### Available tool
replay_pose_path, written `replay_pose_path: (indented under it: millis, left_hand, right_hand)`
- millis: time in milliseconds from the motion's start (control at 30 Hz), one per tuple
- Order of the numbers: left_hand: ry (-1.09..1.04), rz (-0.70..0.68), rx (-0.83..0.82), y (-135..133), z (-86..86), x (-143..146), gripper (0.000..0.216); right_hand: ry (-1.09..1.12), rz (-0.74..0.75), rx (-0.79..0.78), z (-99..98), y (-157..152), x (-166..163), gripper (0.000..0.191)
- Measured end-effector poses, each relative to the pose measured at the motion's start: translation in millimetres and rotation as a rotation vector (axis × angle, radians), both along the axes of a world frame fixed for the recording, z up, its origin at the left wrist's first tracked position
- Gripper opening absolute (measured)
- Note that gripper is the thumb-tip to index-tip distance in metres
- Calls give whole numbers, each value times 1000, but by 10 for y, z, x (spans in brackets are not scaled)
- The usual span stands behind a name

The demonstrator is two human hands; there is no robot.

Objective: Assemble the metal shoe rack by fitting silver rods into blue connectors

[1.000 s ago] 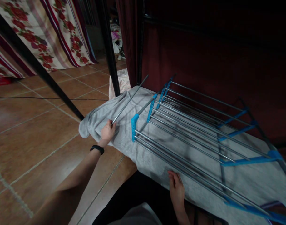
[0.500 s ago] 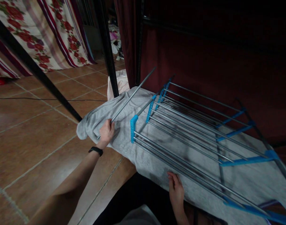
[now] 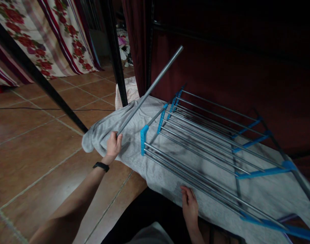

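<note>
My left hand (image 3: 113,145) is closed around the lower end of a long grey metal rod (image 3: 151,89), which slants up and to the right with its far end raised in the air. A folded drying rack (image 3: 203,135) of grey rails and blue plastic joints lies flat on a grey towel (image 3: 134,152). My right hand (image 3: 190,207) rests at the near edge of the rack, fingers curled on the nearest rail. A black band sits on my left wrist.
The floor (image 3: 35,149) is brown tile. A black pole (image 3: 40,78) slants across the left and another black post (image 3: 115,54) stands behind the towel. Floral curtains (image 3: 56,37) hang at the back left; a dark red fabric wall (image 3: 221,64) rises behind the rack.
My left hand has lifted the rod, so its far end has swung up from near the towel to well above the rack. My right hand has stayed in place.
</note>
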State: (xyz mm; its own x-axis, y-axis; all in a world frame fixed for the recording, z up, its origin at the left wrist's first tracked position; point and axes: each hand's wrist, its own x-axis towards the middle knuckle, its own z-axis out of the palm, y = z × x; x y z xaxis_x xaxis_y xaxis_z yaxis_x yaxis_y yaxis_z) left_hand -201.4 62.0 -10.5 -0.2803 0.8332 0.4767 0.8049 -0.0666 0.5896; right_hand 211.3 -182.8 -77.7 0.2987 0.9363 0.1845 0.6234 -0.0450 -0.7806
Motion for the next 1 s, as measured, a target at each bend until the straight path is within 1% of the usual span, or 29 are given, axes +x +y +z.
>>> replay_pose_path:
  millis: [200,433,600,767,900,1000]
  left_hand:
    - [2,-71,7,-31,-89,-32,30]
    - [73,-228,21,-91,-137,-78,24]
    - [128,-316,24,-115,-166,-120,23]
    - [183,-396,13,-176,-216,-159,25]
    - [236,-481,-9,-243,-239,-164,26]
    - [281,-531,-25,-273,-253,-160,27]
  right_hand:
    - [-1,-8,15,37,-3,-19,41]
    - [7,-9,1,16,-5,-9,40]
    - [28,-3,2,54,3,1,41]
    - [112,20,-25,86,-10,34,41]
    - [195,-3,-41,94,-54,39,41]
    - [243,-28,-40,137,-94,-2,41]
